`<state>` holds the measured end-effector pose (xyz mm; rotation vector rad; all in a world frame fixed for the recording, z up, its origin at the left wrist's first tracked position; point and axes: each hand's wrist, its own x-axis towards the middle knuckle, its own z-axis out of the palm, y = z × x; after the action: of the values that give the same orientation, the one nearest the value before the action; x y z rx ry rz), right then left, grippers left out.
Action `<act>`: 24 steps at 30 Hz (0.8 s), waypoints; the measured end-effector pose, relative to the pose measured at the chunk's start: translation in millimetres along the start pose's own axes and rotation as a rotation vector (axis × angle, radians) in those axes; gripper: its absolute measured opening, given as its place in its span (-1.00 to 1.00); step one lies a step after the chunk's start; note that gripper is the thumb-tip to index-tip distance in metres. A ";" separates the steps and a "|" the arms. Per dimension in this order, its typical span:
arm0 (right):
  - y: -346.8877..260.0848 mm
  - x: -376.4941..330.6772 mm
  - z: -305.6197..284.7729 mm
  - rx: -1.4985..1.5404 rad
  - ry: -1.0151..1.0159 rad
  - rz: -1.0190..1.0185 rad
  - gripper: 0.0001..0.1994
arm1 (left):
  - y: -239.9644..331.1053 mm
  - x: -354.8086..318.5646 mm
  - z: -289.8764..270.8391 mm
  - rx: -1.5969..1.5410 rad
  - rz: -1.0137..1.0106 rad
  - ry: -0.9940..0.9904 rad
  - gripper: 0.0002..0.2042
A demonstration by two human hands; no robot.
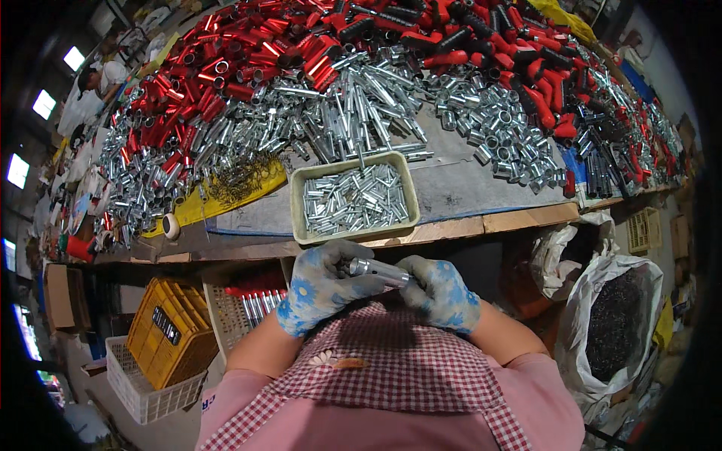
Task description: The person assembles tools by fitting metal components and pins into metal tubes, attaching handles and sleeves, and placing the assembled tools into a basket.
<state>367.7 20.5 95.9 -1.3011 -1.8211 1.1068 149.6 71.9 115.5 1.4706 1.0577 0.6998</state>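
Observation:
A shiny metal tube (382, 271) with small holes in its side lies crosswise between my hands, in front of my chest. My left hand (322, 287), in a grey glove with blue flowers, is closed around the tube's left part. At the tube's right end, my right hand (440, 292), gloved alike, grips with thumb and fingers; its fingertips are partly hidden. Just beyond my hands, a cream tray (299, 218) full of small metal pins (353, 199) stands at the bench edge.
Red tubes (263, 45), red-and-black handles (541, 98), metal rods (368, 98) and short metal sleeves (500, 139) heap the bench. A yellow crate (169, 331) sits in a white basket (139, 387) at lower left. An open sack (583, 353) of dark pieces stands right. Another person (109, 75) is far left.

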 end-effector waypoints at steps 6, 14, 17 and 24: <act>9.1 12.1 4.2 0.097 0.005 -0.204 -0.38 | 9.6 10.5 22.1 0.407 0.002 -0.255 -0.56; -2.3 46.1 -44.8 -0.077 0.189 -0.543 -0.40 | 10.3 23.1 8.7 -0.280 0.275 -0.035 -0.57; 8.8 46.4 -60.9 0.225 0.533 -0.546 -0.53 | 6.0 36.1 -13.9 -0.006 0.316 0.231 -0.56; 70.3 65.5 -74.2 0.285 0.574 0.147 -0.63 | -48.6 107.5 -28.5 0.931 0.550 -0.116 -0.50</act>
<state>440.1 113.7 67.6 -1.4105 -1.1221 0.9020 158.6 178.8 59.0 2.6357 0.9221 0.4836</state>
